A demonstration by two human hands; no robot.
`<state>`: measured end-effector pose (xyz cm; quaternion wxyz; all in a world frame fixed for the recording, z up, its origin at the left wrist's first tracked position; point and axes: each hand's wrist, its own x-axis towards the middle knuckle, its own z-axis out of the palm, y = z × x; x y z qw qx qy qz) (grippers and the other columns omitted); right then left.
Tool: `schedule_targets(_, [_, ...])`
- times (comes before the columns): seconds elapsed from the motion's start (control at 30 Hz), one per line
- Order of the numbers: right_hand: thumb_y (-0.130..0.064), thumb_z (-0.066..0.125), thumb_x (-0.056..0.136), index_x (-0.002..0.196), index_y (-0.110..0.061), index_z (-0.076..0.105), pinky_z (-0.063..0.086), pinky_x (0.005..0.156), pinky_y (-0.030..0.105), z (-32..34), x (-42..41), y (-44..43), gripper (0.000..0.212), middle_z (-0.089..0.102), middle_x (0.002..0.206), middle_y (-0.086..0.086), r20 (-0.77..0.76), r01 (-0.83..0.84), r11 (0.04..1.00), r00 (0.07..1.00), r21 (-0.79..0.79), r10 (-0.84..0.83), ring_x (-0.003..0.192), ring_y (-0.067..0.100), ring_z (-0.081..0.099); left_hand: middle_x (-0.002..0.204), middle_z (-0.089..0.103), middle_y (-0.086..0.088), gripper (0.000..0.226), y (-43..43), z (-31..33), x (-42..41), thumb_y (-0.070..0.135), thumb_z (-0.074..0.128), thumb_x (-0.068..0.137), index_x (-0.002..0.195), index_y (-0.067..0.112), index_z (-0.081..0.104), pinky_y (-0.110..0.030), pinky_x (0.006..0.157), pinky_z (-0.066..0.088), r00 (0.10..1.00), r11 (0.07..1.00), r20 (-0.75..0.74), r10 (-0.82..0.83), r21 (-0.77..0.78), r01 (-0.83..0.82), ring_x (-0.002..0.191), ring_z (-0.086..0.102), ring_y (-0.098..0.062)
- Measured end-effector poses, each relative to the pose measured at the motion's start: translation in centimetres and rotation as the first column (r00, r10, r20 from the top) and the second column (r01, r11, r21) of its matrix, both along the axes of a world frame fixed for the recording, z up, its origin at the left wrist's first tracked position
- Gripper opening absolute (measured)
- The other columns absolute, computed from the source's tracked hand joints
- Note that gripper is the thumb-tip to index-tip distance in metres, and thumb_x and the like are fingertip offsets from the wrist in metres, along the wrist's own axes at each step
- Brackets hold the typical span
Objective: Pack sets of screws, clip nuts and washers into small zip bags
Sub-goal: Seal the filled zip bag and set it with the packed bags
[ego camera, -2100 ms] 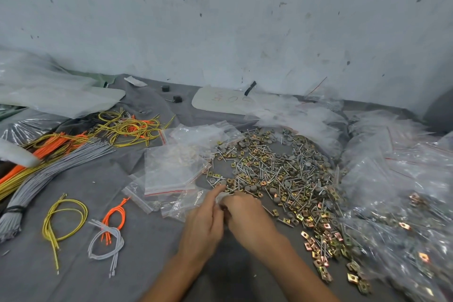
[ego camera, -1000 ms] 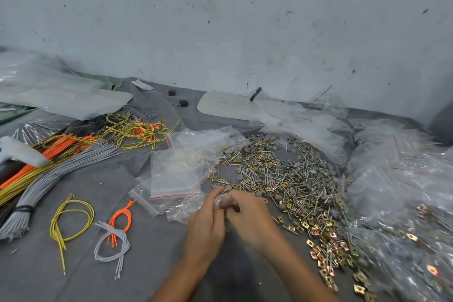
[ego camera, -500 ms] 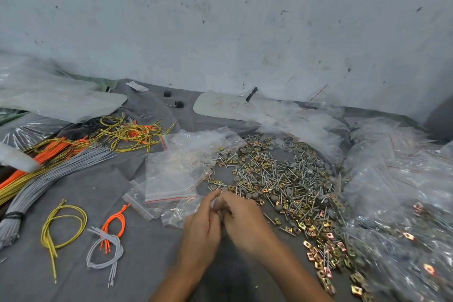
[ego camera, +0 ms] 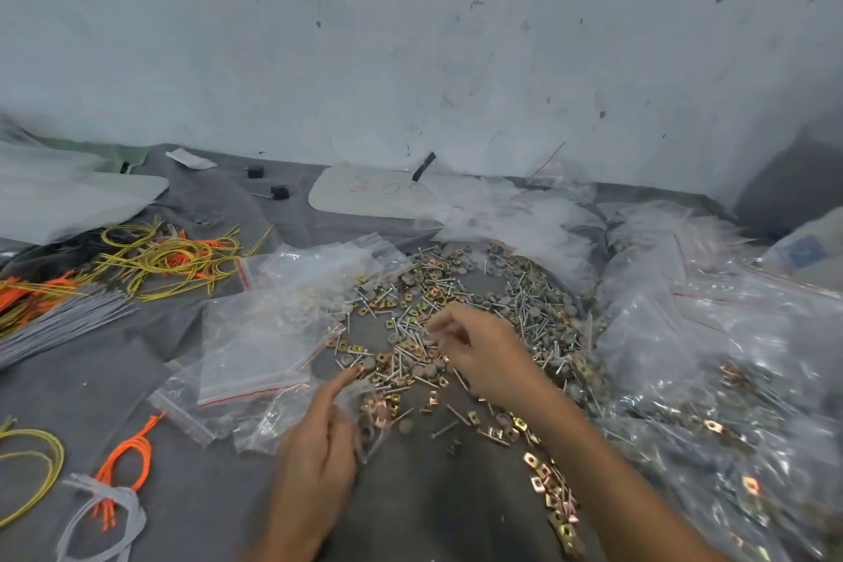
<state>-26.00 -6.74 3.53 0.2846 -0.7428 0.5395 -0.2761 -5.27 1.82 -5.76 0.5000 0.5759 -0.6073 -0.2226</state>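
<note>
Screws, silver, mixed w/ brass clip nuts in loose pile (ego camera: 456,324) on grey counter (ego camera: 438,511). Right hand (ego camera: 483,351) over pile, grip blurred, can't tell. Left hand (ego camera: 319,447) pinches small clear zip bag (ego camera: 365,420), just near-left of pile.

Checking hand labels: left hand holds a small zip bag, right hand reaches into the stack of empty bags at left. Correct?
Not quite. In the head view the left hand does hold a small zip bag, but the right hand reaches into the loose pile of screws, clip nuts and washers, not the stack of empty bags.
</note>
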Motion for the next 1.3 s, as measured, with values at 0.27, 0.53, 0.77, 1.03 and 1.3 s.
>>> schedule_targets(0.27, [-0.003,0.054,0.095,0.108,-0.021,0.070,0.049,0.086,0.033,0.0,-8.9,-13.6,0.028,0.068,0.120,0.006,-0.646,0.142,0.988,0.750,-0.054,-0.143,0.104,0.023,0.062,0.060,0.060,-0.005,0.045,-0.1,-0.2,-0.1,0.030,0.039,0.093,0.131,0.053,0.051,-0.042,0.050,0.049,1.000,1.000,0.013,0.014,0.001,-0.014,0.051,0.056,-0.018])
schedule_targets(0.53, [-0.009,0.046,0.101,0.122,-0.013,0.066,0.055,0.083,0.038,-2.0,-8.3,-15.4,0.030,0.068,0.112,0.010,-0.811,0.044,0.996,0.583,0.077,0.037,0.092,0.024,0.064,0.060,0.061,-0.008,0.044,-0.3,-0.2,-0.1,0.035,0.036,0.092,0.130,0.050,0.053,-0.037,0.048,0.052,1.000,1.000,-0.023,0.013,0.004,-0.013,0.050,0.057,-0.020])
schedule_targets(0.77, [-0.002,0.048,0.095,0.112,-0.008,0.068,0.057,0.072,0.036,-2.3,-7.5,-16.0,0.027,0.069,0.097,0.010,-0.816,0.075,0.994,0.578,0.078,0.021,0.081,0.023,0.066,0.064,0.065,-0.003,0.044,-0.1,0.0,-0.1,0.041,0.033,0.091,0.128,0.051,0.053,-0.022,0.049,0.048,1.000,1.000,0.001,0.013,-0.020,-0.013,0.054,0.061,-0.016])
schedule_targets(1.03, [-0.012,0.038,0.102,0.106,-0.015,0.047,0.046,0.077,0.035,-2.5,-7.8,-17.6,0.011,0.046,0.079,-0.001,-0.747,0.099,0.985,0.663,0.140,0.039,0.082,0.022,0.051,0.064,0.064,0.000,0.046,-0.3,-0.1,0.1,0.044,0.031,0.088,0.129,0.052,0.053,-0.017,0.050,0.045,1.000,1.000,0.027,0.015,0.023,-0.016,0.055,0.060,-0.012])
schedule_targets(1.3, [-0.011,0.045,0.100,0.102,-0.010,0.050,0.043,0.068,0.033,-2.9,-8.6,-17.4,0.005,0.059,0.098,0.010,-0.717,0.158,0.983,0.695,0.095,-0.042,0.082,0.025,0.056,0.064,0.064,-0.002,0.044,-0.3,-0.1,0.0,0.041,0.032,0.091,0.128,0.053,0.051,-0.022,0.049,0.046,1.000,0.999,0.027,0.011,0.032,-0.012,0.055,0.060,-0.015])
